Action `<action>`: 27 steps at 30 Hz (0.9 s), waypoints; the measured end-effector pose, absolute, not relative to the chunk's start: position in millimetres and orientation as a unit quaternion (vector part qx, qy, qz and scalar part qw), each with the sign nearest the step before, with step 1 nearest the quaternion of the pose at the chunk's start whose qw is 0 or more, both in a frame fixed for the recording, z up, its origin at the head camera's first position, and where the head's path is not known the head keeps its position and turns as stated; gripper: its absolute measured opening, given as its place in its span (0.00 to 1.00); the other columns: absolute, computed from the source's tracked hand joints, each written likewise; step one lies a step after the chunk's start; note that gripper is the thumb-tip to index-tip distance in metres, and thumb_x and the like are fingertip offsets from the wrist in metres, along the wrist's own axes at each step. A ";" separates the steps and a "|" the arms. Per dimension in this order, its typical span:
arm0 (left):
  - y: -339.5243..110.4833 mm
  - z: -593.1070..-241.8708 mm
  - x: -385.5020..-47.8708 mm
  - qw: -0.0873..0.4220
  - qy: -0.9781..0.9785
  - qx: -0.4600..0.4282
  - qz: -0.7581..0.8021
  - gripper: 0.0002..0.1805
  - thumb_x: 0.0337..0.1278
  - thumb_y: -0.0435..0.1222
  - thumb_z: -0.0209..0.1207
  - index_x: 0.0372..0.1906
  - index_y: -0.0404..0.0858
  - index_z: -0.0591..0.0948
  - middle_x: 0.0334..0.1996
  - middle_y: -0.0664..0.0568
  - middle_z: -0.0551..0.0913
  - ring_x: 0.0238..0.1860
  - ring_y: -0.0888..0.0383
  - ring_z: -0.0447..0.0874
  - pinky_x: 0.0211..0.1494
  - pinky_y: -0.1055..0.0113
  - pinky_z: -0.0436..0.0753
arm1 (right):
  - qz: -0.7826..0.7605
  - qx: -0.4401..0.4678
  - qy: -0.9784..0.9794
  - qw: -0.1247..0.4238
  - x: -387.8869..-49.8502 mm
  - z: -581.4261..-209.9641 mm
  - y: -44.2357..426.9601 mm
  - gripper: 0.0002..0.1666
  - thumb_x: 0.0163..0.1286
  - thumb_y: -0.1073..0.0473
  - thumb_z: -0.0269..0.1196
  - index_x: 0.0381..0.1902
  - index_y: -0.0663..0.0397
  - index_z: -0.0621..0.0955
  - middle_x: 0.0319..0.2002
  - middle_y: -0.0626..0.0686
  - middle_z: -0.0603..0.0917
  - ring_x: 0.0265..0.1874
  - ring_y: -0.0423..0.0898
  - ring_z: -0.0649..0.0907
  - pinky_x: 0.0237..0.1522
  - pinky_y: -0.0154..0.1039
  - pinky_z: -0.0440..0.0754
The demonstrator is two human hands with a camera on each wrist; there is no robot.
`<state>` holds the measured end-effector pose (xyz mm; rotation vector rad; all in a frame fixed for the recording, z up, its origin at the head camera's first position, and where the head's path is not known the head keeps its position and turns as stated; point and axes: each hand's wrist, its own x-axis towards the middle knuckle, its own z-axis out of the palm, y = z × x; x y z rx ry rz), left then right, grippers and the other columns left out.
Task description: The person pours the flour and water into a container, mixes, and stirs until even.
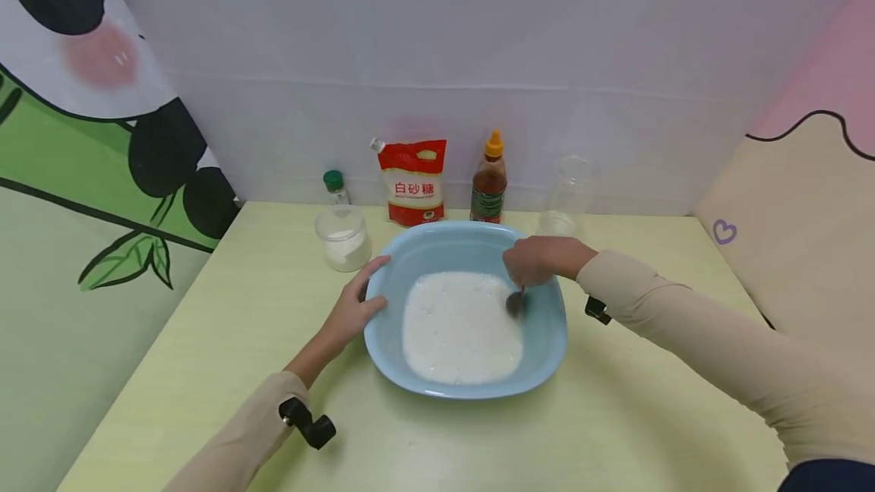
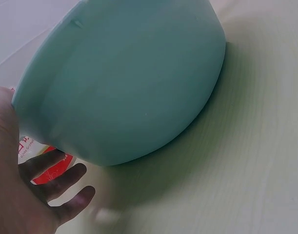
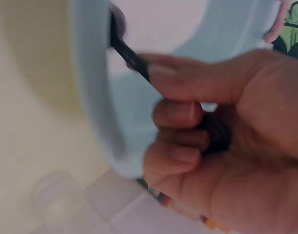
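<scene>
A light blue plastic basin (image 1: 437,389) stands on the table, holding a pool of white liquid (image 1: 461,329) with small bubbles. My left hand (image 1: 355,302) holds the basin's left rim; in the left wrist view the thumb hooks over the edge and the other fingers (image 2: 66,187) spread below it, outside the wall. Over the basin's right side, my right hand (image 1: 540,259) grips a dark spoon (image 1: 516,302), its head down at the edge of the liquid. The right wrist view shows curled fingers around the black spoon handle (image 3: 131,58).
Behind the basin stand a clear lidded jar of white powder (image 1: 344,241), a green-capped bottle (image 1: 335,184), a red-and-white sugar pouch (image 1: 415,182), an orange-capped sauce bottle (image 1: 488,184) and a clear container (image 1: 567,192). A white wall covering (image 1: 478,44) rises at the table's back edge.
</scene>
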<state>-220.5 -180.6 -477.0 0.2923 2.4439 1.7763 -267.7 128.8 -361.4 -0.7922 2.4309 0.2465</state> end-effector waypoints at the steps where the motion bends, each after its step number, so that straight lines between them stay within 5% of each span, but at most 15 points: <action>1: -180.9 -477.1 -220.7 0.053 0.805 0.096 0.584 0.39 0.56 0.24 0.51 0.76 0.41 0.62 0.78 0.39 0.56 0.66 0.37 0.68 0.63 0.48 0.75 | 0.091 -0.308 0.895 0.309 -264.8 -362.2 126.8 0.11 0.70 0.64 0.57 0.30 0.51 0.84 0.26 0.45 0.79 0.25 0.41 0.71 0.30 0.35 0.71; 5: -181.2 -477.2 -220.7 0.055 0.804 0.097 0.584 0.39 0.56 0.24 0.51 0.76 0.41 0.62 0.77 0.38 0.57 0.65 0.37 0.68 0.61 0.49 0.76 | 0.040 -0.359 0.849 0.386 -253.6 -370.5 107.7 0.14 0.70 0.66 0.59 0.38 0.45 0.90 0.37 0.42 0.87 0.31 0.36 0.74 0.34 0.31 0.73; 8: -180.4 -477.1 -220.3 0.054 0.802 0.097 0.586 0.39 0.56 0.23 0.51 0.76 0.41 0.62 0.77 0.37 0.57 0.64 0.37 0.69 0.60 0.50 0.77 | -0.017 -0.373 0.840 0.394 -249.9 -379.7 86.6 0.14 0.70 0.65 0.60 0.41 0.43 0.90 0.42 0.42 0.87 0.34 0.36 0.75 0.39 0.30 0.74; 20: -181.6 -476.5 -218.4 0.046 0.801 0.097 0.588 0.39 0.55 0.23 0.52 0.76 0.41 0.62 0.76 0.36 0.58 0.66 0.36 0.69 0.61 0.49 0.77 | -0.055 -0.394 0.893 0.209 -271.8 -389.9 45.0 0.18 0.68 0.65 0.64 0.54 0.47 0.86 0.52 0.48 0.88 0.49 0.46 0.81 0.58 0.42 0.79; 27: -179.5 -474.3 -219.2 0.050 0.801 0.103 0.588 0.39 0.56 0.23 0.51 0.76 0.41 0.62 0.76 0.37 0.58 0.66 0.35 0.69 0.61 0.46 0.77 | 0.034 -0.350 0.923 0.153 -287.5 -377.6 75.0 0.11 0.70 0.65 0.61 0.47 0.54 0.86 0.41 0.52 0.87 0.39 0.48 0.79 0.48 0.42 0.82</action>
